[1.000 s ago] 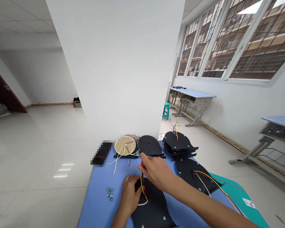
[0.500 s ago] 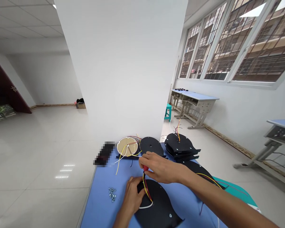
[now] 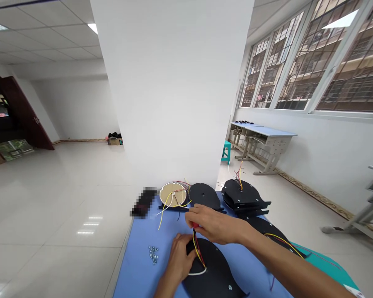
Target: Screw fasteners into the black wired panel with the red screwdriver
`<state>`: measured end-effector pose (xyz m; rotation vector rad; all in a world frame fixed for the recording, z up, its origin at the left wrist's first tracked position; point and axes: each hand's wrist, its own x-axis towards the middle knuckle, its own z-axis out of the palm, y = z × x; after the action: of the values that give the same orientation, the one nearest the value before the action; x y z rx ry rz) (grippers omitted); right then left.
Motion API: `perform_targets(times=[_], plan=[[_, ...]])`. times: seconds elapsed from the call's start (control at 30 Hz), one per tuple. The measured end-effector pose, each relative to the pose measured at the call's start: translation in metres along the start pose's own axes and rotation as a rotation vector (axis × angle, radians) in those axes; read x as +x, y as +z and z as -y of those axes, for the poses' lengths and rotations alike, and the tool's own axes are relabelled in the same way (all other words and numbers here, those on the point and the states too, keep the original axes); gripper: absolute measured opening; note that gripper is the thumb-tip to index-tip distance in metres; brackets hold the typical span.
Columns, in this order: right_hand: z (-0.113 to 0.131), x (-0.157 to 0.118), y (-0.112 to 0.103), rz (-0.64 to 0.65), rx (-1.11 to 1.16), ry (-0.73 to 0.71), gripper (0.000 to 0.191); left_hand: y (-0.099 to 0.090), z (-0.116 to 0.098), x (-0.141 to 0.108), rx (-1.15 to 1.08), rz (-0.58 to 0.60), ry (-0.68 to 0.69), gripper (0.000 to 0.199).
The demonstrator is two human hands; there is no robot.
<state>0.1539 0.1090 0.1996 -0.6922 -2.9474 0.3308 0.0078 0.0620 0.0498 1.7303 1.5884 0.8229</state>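
Note:
My right hand [image 3: 208,223] is closed around a red-handled screwdriver [image 3: 195,225], which points down at the far edge of a round black housing [image 3: 217,269]. Gripping that housing's left edge is my left hand [image 3: 179,258], its fingers and thumb close to the screwdriver's tip. Yellow, red and white wires [image 3: 200,257] come out of the middle of the housing, and some run up beside the screwdriver. The tip itself is hard to see behind fingers and wires. Loose silver screws [image 3: 153,255] lie in a small pile left of my left hand.
On the blue tabletop [image 3: 136,265], a housing with a beige disc [image 3: 173,194], another black housing [image 3: 203,195] and a stack of black housings [image 3: 242,194] stand at the back. A further wired housing [image 3: 270,229] lies under my right forearm, beside a teal stool [image 3: 326,265].
The camera view has shifted, so everything sits slightly further right and lower. Both hands keep nearly the same hold on the screwdriver and the housing.

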Motion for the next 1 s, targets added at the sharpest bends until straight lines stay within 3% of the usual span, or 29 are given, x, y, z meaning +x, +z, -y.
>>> perform_targets(times=[0.2, 0.33, 0.47, 0.57, 0.73, 0.8, 0.9, 1.0], plan=[[-0.012, 0.001, -0.007, 0.042, 0.032, -0.010, 0.030, 0.000, 0.000, -0.001, -0.008, -0.002, 0.000, 0.037], [-0.018, 0.004, -0.004, 0.011, -0.014, 0.112, 0.024, 0.000, -0.001, -0.001, -0.006, 0.001, -0.009, 0.037], [-0.007, 0.013, 0.010, -0.052, -0.161, 0.290, 0.009, -0.001, -0.004, -0.001, -0.003, 0.001, -0.014, 0.036], [0.002, 0.014, 0.016, -0.092, -0.246, 0.365, 0.018, -0.001, -0.004, -0.001, -0.002, -0.003, -0.005, 0.035], [0.005, 0.010, 0.015, -0.084, -0.260, 0.254, 0.011, -0.001, -0.002, -0.001, -0.004, -0.006, -0.002, 0.034], [0.005, 0.011, 0.018, -0.094, -0.276, 0.289, 0.003, 0.001, -0.001, -0.001, -0.006, -0.012, -0.001, 0.035], [0.004, 0.012, 0.021, -0.132, -0.304, 0.374, 0.014, 0.003, 0.000, -0.001, -0.012, -0.024, 0.000, 0.035], [0.006, 0.007, 0.019, -0.124, -0.275, 0.291, 0.004, 0.004, 0.001, -0.002, -0.017, -0.029, 0.007, 0.035]])
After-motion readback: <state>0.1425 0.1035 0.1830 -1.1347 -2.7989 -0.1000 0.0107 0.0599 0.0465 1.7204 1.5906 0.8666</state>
